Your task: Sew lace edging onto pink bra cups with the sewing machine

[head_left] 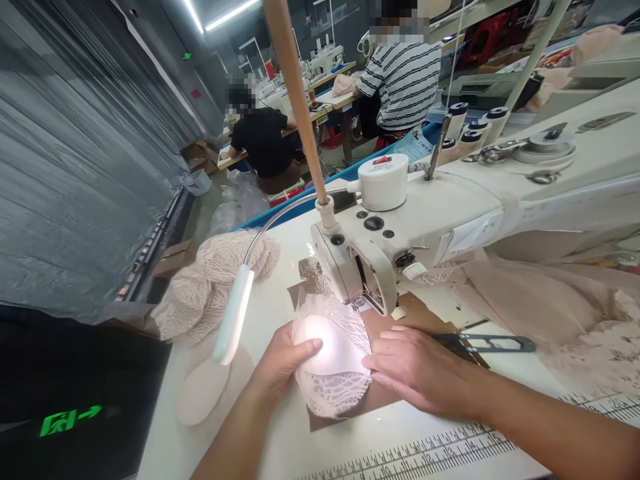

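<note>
A pale bra cup (333, 363) with lace (337, 397) around and beneath it lies in front of the sewing machine's needle area. My left hand (280, 360) holds its left side, the thumb pressed on top of the cup and the other fingers hidden underneath. At the right edge, my right hand (417, 367) is closed with its fingertips pinching the lace and cup edge. The head of the sewing machine (345, 257) stands just beyond the cup. Brown card (383, 400) covers the table under the work. Thread snips (500, 343) lie to the right, partly behind my right hand.
A lit gooseneck lamp (235, 317) reaches over the table's left side, near a lace pile (200, 293) and a loose cup pad (203, 397). Beige fabric (565, 307) lies at right. A printed ruler (400, 460) runs along the front. Two people sit at machines beyond.
</note>
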### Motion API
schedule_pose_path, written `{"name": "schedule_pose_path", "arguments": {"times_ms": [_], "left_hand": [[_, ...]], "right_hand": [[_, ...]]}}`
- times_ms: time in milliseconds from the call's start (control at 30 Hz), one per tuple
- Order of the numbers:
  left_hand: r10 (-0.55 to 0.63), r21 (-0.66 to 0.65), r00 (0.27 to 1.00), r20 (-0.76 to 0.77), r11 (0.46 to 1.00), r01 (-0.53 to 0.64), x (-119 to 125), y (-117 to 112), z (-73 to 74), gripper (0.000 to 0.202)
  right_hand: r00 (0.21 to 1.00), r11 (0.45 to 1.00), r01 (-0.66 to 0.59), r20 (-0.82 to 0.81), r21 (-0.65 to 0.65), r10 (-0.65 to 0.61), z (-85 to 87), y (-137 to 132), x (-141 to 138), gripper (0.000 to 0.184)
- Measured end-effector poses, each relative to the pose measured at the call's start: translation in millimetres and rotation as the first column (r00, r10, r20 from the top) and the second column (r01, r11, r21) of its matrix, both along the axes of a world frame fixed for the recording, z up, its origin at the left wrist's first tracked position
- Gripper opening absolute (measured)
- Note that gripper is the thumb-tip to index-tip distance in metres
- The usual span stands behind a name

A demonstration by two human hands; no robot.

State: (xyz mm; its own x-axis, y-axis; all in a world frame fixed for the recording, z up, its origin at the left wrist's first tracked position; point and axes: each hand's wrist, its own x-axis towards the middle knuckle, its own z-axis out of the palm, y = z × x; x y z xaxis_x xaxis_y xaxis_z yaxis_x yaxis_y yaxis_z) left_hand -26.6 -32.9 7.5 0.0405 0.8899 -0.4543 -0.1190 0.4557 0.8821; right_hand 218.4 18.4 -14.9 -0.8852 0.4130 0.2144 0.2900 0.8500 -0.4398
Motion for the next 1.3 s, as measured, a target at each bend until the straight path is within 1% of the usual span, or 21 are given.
{"name": "schedule_pose_path", "arguments": {"times_ms": [133, 200, 267, 367, 433, 533, 633, 800, 967, 1133, 1300], "left_hand": [[-0.009, -0.018, 0.999, -0.043, 1.0, 0.008, 1, 3, 1.9, 0.043], [-0.013, -0.013, 0.998, -0.054, 1.0, 0.012, -1, 5, 2.8, 0.042], [-0.028, -0.014, 0.999, -0.043, 1.0, 0.027, -1, 5, 3.1, 0.041], [-0.036, -0.026, 0.998, -0.042, 0.999, 0.035, 0, 5, 3.7, 0.044], [-0.031, -0.035, 0.998, -0.053, 0.999, 0.029, 1, 5, 4.1, 0.046], [-0.027, -0.026, 0.998, -0.048, 0.999, 0.026, 2, 5, 3.4, 0.047], [-0.037, 0.0, 0.999, -0.03, 0.999, 0.037, 3, 4, 1.1, 0.044], [-0.048, 0.015, 0.999, -0.014, 0.999, 0.048, 6, 3, 1.1, 0.044], [0.016, 0.003, 0.999, -0.046, 1.0, -0.016, 8, 4, 2.9, 0.049], [0.068, 0.012, 0.997, -0.033, 0.998, -0.068, 7, 6, -1.9, 0.047], [0.089, 0.031, 0.996, -0.028, 0.996, -0.088, 3, 9, -8.2, 0.042]], "right_hand": [[0.989, 0.985, 0.145, -0.003, 0.092, -0.145, -5.7, 7, -2, 0.022], [0.986, 0.978, 0.159, 0.036, 0.133, -0.165, -9.6, 11, -2, 0.028], [0.98, 0.971, 0.177, 0.061, 0.163, -0.189, -13.6, 14, -1, 0.029], [0.96, 0.942, 0.265, 0.029, 0.206, -0.277, -17.8, 17, 0, 0.024], [0.951, 0.927, 0.305, -0.011, 0.217, -0.31, -17.9, 17, -1, 0.026], [0.96, 0.942, 0.281, -0.033, 0.185, -0.28, -15.1, 14, -4, 0.033], [0.968, 0.957, 0.248, -0.001, 0.149, -0.25, -12.2, 10, -7, 0.032], [0.953, 0.95, 0.294, 0.039, 0.105, -0.299, -9.5, 6, -6, 0.029], [0.94, 0.94, 0.33, 0.056, 0.085, -0.335, -10.0, 6, -7, 0.028], [0.938, 0.941, 0.335, 0.078, 0.052, -0.338, -10.9, 10, -11, 0.035], [0.928, 0.932, 0.351, 0.098, 0.097, -0.359, -9.6, 14, -14, 0.039]]}}
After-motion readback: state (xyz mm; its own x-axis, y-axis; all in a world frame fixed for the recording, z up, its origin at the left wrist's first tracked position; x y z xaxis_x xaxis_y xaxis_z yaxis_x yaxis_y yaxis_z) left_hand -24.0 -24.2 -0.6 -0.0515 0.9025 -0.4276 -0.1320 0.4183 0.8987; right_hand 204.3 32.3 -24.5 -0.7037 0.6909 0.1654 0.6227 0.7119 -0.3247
